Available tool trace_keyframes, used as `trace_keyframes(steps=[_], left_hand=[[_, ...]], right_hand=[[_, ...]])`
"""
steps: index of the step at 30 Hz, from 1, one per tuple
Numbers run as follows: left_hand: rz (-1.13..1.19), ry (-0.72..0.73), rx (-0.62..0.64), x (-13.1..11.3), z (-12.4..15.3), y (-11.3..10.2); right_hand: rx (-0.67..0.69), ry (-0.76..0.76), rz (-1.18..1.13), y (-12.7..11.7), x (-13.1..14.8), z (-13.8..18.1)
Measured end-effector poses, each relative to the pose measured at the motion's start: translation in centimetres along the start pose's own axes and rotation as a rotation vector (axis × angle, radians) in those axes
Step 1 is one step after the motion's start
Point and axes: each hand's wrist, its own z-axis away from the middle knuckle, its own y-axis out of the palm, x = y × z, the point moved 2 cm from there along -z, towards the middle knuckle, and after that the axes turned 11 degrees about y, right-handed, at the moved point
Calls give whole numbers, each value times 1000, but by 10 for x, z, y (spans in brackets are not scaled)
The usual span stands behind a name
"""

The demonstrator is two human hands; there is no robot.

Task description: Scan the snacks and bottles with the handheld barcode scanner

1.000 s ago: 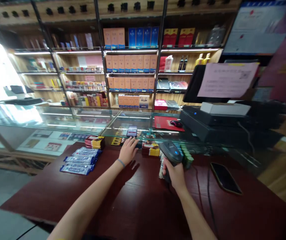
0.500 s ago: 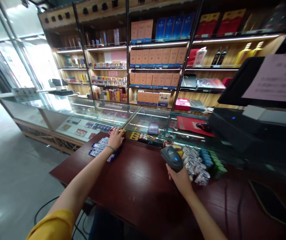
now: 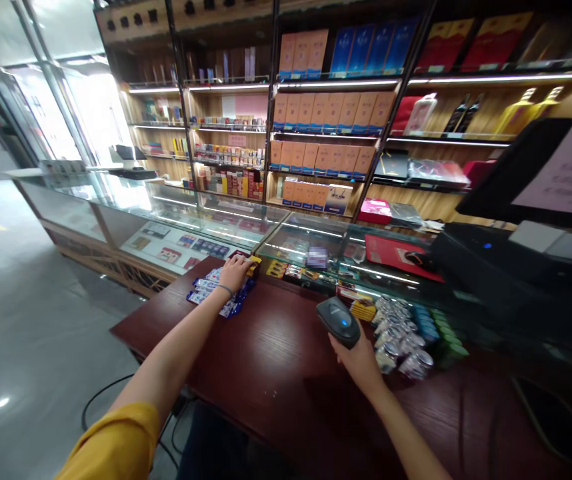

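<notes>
My right hand (image 3: 359, 357) is closed round the grip of a dark barcode scanner (image 3: 339, 321) with a blue light, held just above the dark red wooden counter (image 3: 276, 360). My left hand (image 3: 235, 272) reaches far to the left and rests, fingers curled, on a stack of small red and yellow packs (image 3: 252, 265) at the counter's far edge. Blue and white wrapped bars (image 3: 211, 293) lie in a pile just below that hand. Whether the fingers grip a pack is hidden.
Shiny wrapped sweets and blue and green rolls (image 3: 406, 333) lie right of the scanner. A glass display case (image 3: 226, 227) runs behind the counter. A black till with screen (image 3: 516, 247) stands at the right. Shelves of boxes (image 3: 326, 113) fill the back wall.
My left hand has moved from the counter's middle to the packs at the far left. The view has swung left. The scanner stays in my right hand.
</notes>
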Motion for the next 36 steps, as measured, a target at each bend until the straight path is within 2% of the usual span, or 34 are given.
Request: trace_keyframes(steps=[3, 6, 8, 11, 13, 17, 20, 22, 26, 33, 36], left_hand=[[-56, 26, -12, -11, 4, -4], [76, 41, -153, -33, 8, 0], [235, -33, -276, -51, 9, 8], [540, -266, -477, -84, 7, 28], [840, -405, -566, -110, 4, 45], [1476, -620, -575, -158, 5, 76], [1762, -722, -598, -180, 12, 89], [1848, -780, -612, -185, 18, 94], [1876, -854, -641, -180, 25, 97], [1881, -877, -657, -177, 24, 97], [1906, -832, -650, -179, 23, 96]], right_hand=[[-13, -8, 2, 0, -2, -1], [-25, -22, 7, -2, -6, -4], [-18, -21, 22, -4, -9, -6], [-27, -15, 22, -6, -16, -10], [-49, -18, 21, -8, -19, -10], [-70, -42, 42, -10, -16, -6], [-64, -30, 60, -12, -8, 0], [-41, -10, 83, -13, -4, 3], [17, 27, 157, -12, -1, 4], [105, 28, 194, -10, -5, 0], [114, 19, 209, -9, -9, -3]])
